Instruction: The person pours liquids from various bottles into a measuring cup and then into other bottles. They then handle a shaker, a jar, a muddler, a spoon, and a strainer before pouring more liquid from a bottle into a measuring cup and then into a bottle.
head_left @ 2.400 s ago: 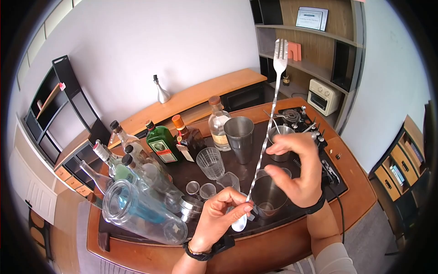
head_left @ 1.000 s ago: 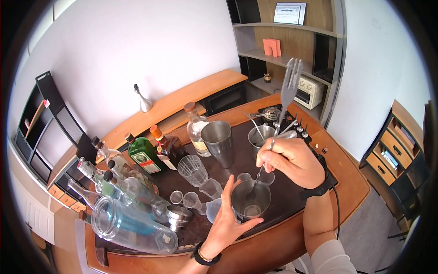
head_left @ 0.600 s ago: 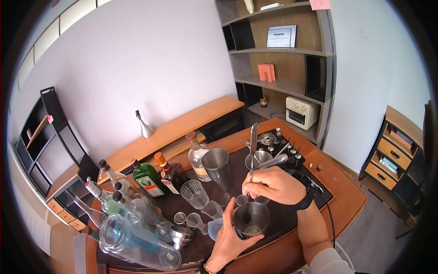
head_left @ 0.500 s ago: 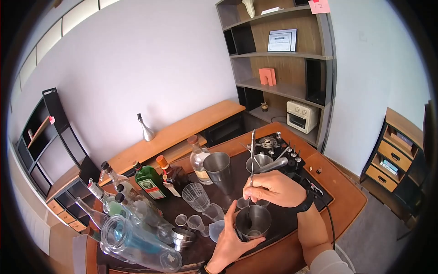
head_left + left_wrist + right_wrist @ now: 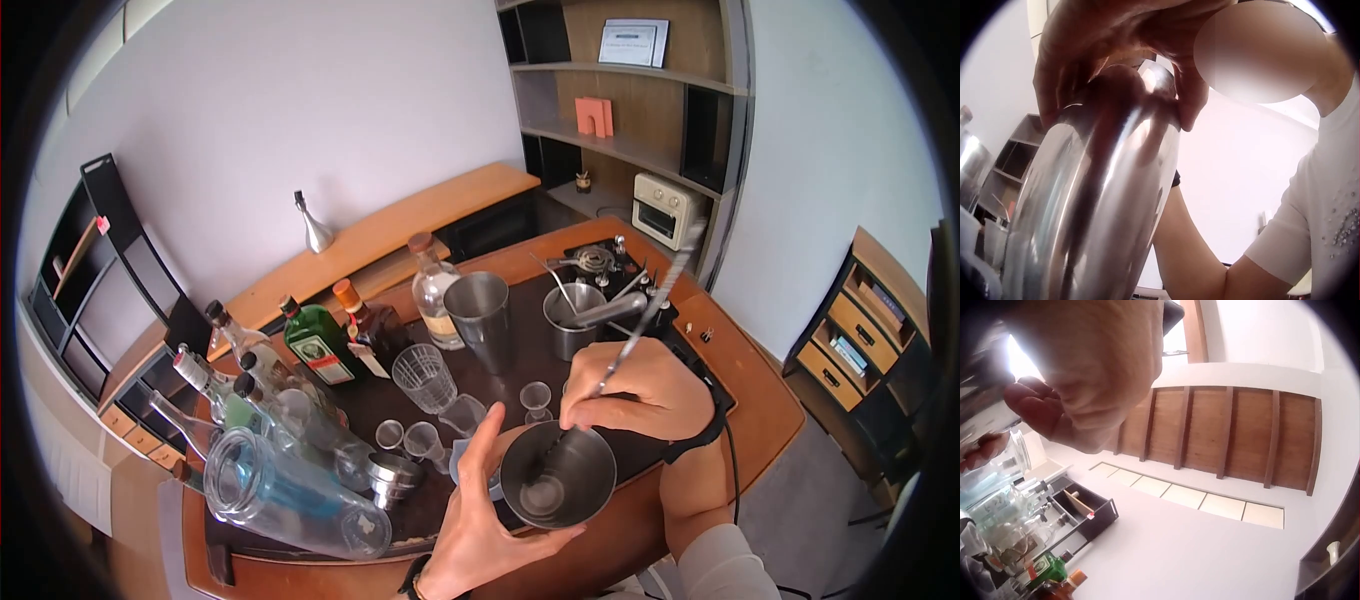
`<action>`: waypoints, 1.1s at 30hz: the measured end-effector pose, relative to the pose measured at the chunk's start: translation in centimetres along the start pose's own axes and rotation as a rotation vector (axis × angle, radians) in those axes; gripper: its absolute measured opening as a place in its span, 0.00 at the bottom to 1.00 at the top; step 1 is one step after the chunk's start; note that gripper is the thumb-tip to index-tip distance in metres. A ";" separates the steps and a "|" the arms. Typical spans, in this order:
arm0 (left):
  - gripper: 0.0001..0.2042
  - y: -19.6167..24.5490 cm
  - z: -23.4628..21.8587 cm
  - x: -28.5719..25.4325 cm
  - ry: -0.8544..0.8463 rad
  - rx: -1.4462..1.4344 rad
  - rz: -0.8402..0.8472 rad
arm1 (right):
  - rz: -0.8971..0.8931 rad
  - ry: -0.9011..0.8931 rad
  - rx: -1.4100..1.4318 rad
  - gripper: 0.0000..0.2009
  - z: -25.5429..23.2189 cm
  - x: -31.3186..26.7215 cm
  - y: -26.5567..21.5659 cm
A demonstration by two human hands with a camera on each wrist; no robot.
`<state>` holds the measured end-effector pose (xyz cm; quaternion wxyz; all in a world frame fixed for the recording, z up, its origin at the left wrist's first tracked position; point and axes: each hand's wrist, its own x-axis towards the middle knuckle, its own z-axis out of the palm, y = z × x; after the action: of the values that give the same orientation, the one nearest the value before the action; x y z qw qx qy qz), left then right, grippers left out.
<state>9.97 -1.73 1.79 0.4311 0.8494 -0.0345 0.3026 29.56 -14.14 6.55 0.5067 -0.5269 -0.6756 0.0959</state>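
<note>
A metal shaker tin (image 5: pixel 590 475) is at the table's near side, its mouth turned up toward the head camera. My left hand (image 5: pixel 468 530) grips it near the rim, thumb on the near side and fingers on the far side. The tin's shiny side (image 5: pixel 1100 206) fills much of the left wrist view under the fingers. My right hand (image 5: pixel 640 390) pinches the twisted shaft of a bar spoon (image 5: pixel 648 318) over the tin. Its lower end reaches inside the tin. Its upper fork end leans up to the right, blurred.
A taller tin (image 5: pixel 478 320) and a ribbed glass (image 5: pixel 424 380) stand behind the hands. Several bottles, a green bottle (image 5: pixel 318 340) among them, and a big clear jar (image 5: pixel 300 500) crowd the left. A steel cup with tools (image 5: pixel 572 325) stands back right. A jigger (image 5: pixel 393 478) is by the left hand.
The bar spoon passed from my left hand to my right, its bowl end now down in the tin. My left hand took hold of the tin. Lately the spoon's top swung to the right.
</note>
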 end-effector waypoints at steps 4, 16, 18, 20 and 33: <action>0.54 1.3 0.4 -0.5 0.121 -0.024 0.091 | -0.191 0.009 -0.097 0.04 -0.2 0.0 -0.9; 0.58 3.5 -0.9 0.2 0.140 0.160 0.048 | -0.302 -0.002 -0.170 0.12 0.0 -0.8 -2.3; 0.57 2.6 -1.1 0.0 0.142 0.245 0.137 | -0.320 0.055 -0.158 0.13 0.2 -0.8 -2.3; 0.55 1.9 -1.1 -0.1 0.193 0.262 0.173 | -0.337 0.128 -0.166 0.15 0.5 -0.9 -2.4; 0.56 3.7 -1.7 0.6 0.313 0.391 0.113 | -0.328 0.269 -0.234 0.13 1.8 -0.2 -2.7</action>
<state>8.41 -2.65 5.50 0.2413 0.8560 0.0443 0.4551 26.44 -14.75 7.34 0.5364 -0.4731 -0.6852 -0.1376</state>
